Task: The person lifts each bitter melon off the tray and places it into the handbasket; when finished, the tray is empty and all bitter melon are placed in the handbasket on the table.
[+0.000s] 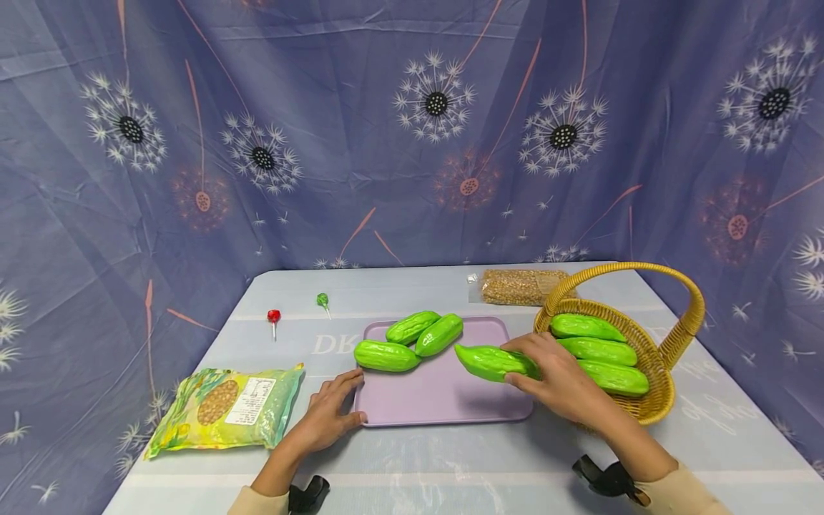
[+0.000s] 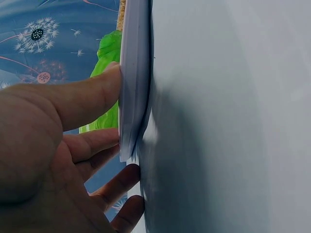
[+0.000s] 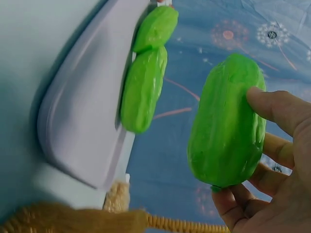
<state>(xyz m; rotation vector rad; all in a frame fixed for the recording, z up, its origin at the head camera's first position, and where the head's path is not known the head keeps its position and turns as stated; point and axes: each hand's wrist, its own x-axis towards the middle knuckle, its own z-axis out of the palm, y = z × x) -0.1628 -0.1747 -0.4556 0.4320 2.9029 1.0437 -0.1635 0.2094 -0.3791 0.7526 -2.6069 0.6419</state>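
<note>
My right hand (image 1: 556, 372) grips a bright green, ridged gourd (image 1: 492, 362) and holds it above the right part of a lilac tray (image 1: 412, 400). In the right wrist view, thumb and fingers lie around this gourd (image 3: 226, 121). My left hand (image 1: 331, 411) touches the tray's left edge, fingers loosely extended; the left wrist view shows its thumb (image 2: 92, 97) against the tray rim (image 2: 133, 82). Three similar gourds (image 1: 386, 355) lie together at the tray's back left. Three more gourds (image 1: 599, 350) sit in a yellow wicker basket (image 1: 666, 386) at the right.
A yellow-green bag of beans (image 1: 225, 411) lies at the left. Behind it are a red lollipop (image 1: 274, 317) and a green lollipop (image 1: 323, 300). A clear packet of grains (image 1: 515, 287) lies at the back. The basket's tall handle (image 1: 692, 315) arches up beside my right arm.
</note>
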